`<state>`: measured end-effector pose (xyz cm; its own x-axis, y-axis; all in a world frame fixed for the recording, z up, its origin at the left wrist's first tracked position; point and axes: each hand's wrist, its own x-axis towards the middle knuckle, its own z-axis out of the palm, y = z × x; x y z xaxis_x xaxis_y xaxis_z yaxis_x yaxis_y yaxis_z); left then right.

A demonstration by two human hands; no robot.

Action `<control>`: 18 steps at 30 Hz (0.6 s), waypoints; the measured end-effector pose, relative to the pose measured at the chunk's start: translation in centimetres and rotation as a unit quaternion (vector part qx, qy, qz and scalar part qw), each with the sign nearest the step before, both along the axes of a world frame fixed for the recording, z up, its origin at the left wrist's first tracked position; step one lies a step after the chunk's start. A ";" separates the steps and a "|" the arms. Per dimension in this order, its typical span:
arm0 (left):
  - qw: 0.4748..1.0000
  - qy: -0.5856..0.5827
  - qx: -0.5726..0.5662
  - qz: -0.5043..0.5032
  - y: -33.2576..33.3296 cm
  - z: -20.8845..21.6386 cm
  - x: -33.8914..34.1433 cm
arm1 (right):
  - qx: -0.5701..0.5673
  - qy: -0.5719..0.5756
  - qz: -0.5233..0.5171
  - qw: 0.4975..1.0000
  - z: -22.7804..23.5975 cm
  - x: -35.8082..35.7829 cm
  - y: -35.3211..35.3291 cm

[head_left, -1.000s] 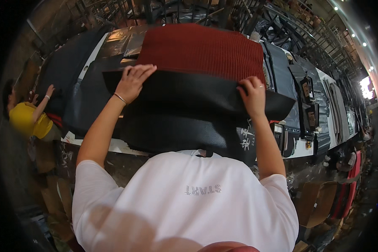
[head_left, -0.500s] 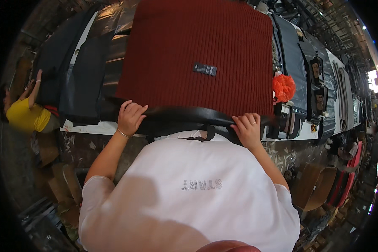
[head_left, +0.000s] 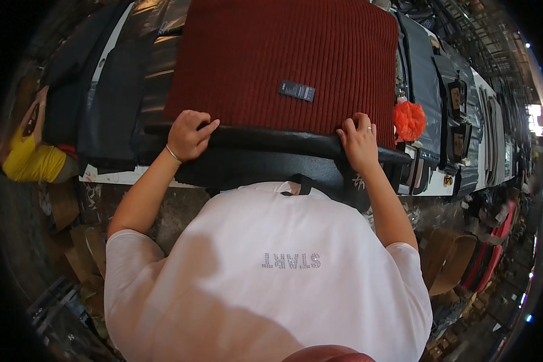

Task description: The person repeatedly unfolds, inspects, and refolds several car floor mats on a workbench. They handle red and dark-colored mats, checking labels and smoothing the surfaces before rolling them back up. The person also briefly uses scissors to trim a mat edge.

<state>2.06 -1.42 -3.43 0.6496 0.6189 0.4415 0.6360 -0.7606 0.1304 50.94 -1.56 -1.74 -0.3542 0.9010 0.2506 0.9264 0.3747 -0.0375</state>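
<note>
A dark red ribbed mat point(head_left: 235, 72) lies across the worktable, with a small dark label point(head_left: 297, 90) on its top. Its near edge is turned up into a black, smooth roll point(head_left: 277, 140), which shows the backing. My left hand point(head_left: 190, 136) grips this edge near the left corner, fingers curled over it. Toward the right corner my right hand point(head_left: 359, 143) pinches the same edge, fingers bent over the top. Below the roll, a black sheet point(head_left: 265, 166) hangs toward my body; what it belongs to I cannot tell.
Black mats point(head_left: 111, 102) lie to the left. On the right are a crumpled orange plastic bag point(head_left: 409, 119), dark packaged mats point(head_left: 422, 78) and grey mats point(head_left: 493, 139). A person in yellow point(head_left: 33, 157) works at the far left. Cardboard boxes point(head_left: 449, 259) stand on the littered floor.
Both hands have moved forward, away from my body, carrying the mat's near edge with them. More black surface shows in front of me. The person in yellow has bent lower.
</note>
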 end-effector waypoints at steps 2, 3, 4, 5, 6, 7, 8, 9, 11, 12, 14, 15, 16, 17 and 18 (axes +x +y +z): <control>1.000 0.013 0.011 0.024 -1.2 0.5 1.4 | -0.016 -0.001 0.001 1.000 -0.1 0.1 0.0; 0.999 0.027 0.018 0.037 -1.2 0.3 1.6 | -0.007 0.001 -0.004 1.000 -0.4 0.0 -0.1; 0.998 0.038 0.024 0.054 -1.5 0.1 2.0 | 0.002 -0.001 -0.005 1.000 -0.6 0.1 -0.3; 0.996 0.049 0.030 0.071 -1.6 0.0 2.3 | 0.012 -0.003 -0.006 1.000 -0.8 0.1 -0.4; 0.998 0.028 0.020 0.059 -1.0 0.0 2.3 | 0.019 0.006 -0.022 1.000 -0.9 0.1 -1.1; 0.998 0.019 -0.027 0.055 -0.4 0.6 2.3 | 0.029 0.015 -0.032 0.999 -0.8 0.0 -2.1; 0.996 0.010 -0.072 0.050 0.4 1.3 2.3 | 0.040 0.025 -0.043 0.998 -0.6 -0.3 -3.1; 0.991 0.006 -0.126 0.039 1.8 1.7 2.1 | 0.064 0.057 -0.037 0.996 0.3 -1.5 -4.0; 0.977 0.016 -0.212 0.028 4.8 1.8 1.8 | 0.091 0.047 -0.041 0.994 0.6 -2.9 -4.5; 0.970 0.010 -0.242 0.014 6.0 1.6 1.7 | 0.099 0.053 -0.050 0.992 0.7 -3.1 -4.4; 0.927 0.004 -0.371 0.056 7.9 3.4 2.4 | 0.037 0.019 -0.077 0.996 0.3 -2.2 -2.1; 0.922 -0.020 -0.381 0.067 8.0 2.8 2.5 | 0.007 0.004 -0.093 0.996 0.0 -1.9 -0.4; 0.960 -0.007 -0.275 0.051 8.1 2.5 2.8 | 0.027 0.006 -0.081 0.996 -0.2 -1.9 1.2; 0.986 0.008 -0.165 0.034 7.9 2.6 3.1 | 0.000 0.007 -0.095 0.995 -0.3 -2.0 2.5; 0.998 0.021 -0.052 0.016 7.7 2.7 3.4 | -0.027 0.008 -0.109 0.994 -0.2 -2.0 3.6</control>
<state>5.42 6.32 -0.75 0.6454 0.6810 0.3461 0.6665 -0.7233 0.1804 48.98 1.99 -1.99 -0.1460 0.9679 0.2046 0.9844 0.1626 -0.0667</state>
